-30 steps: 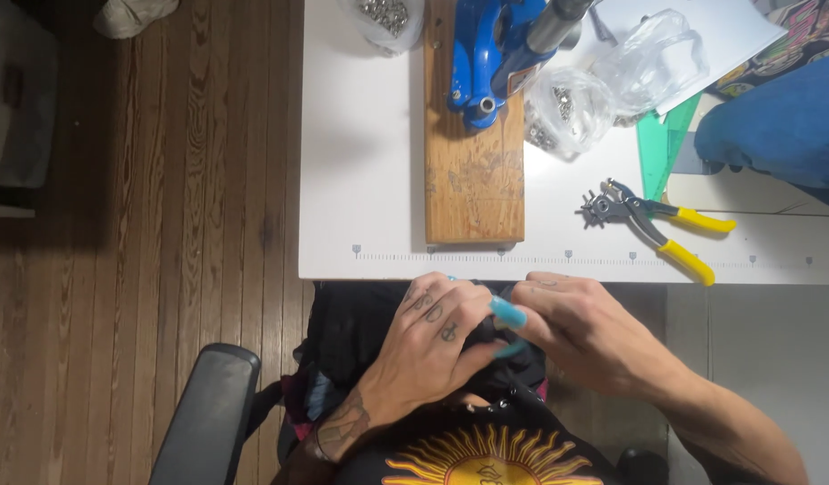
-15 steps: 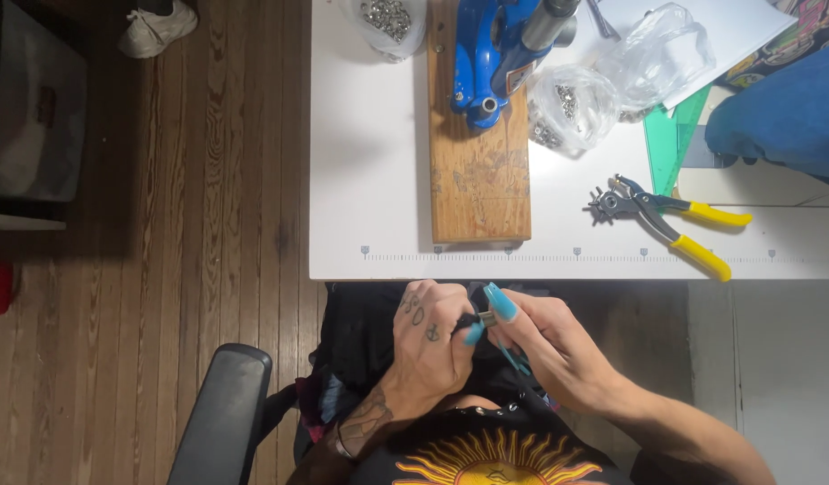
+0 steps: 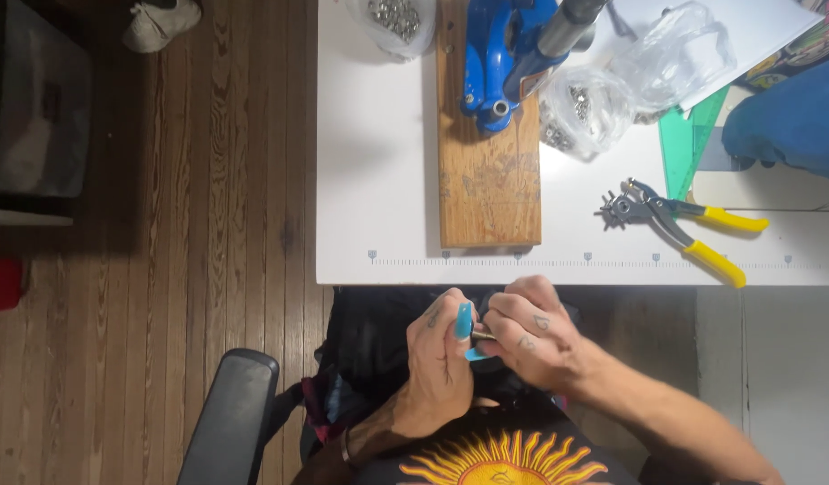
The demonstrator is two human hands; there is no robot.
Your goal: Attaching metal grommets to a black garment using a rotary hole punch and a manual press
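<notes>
**Hands close together over a small tool at the table edge**

Since half a second ago, both hands have drawn closer, and the teal-handled piece that stuck out at a slant now sits upright between them. Left hand [image 3: 441,355] curls around the small teal-handled tool [image 3: 464,323], fingers folded shut on it below the table edge. Right hand [image 3: 531,337] meets it from the other side, fingertips pinched on a thin metal part beside the teal piece; what that part is cannot be told, as it is too small. Both hands work over dark fabric [image 3: 378,332] lying in the lap, just below the front edge of the white table [image 3: 378,180].

On the table, a wooden board [image 3: 488,180] lies lengthwise, reaching nearly to the front edge, with a blue hand press [image 3: 500,54] standing on its far end. Right of the board sits a clear plastic bag of small metal pieces [image 3: 580,112], and another such bag [image 3: 396,16] lies at the far left. A revolving punch plier with yellow handles [image 3: 679,224] rests well to the right of the board, near a green set square [image 3: 693,144]. Beside the person, a black chair armrest [image 3: 230,418] stands over the wooden floor [image 3: 163,251]; a pale shoe [image 3: 161,22] lies at the top.
</notes>
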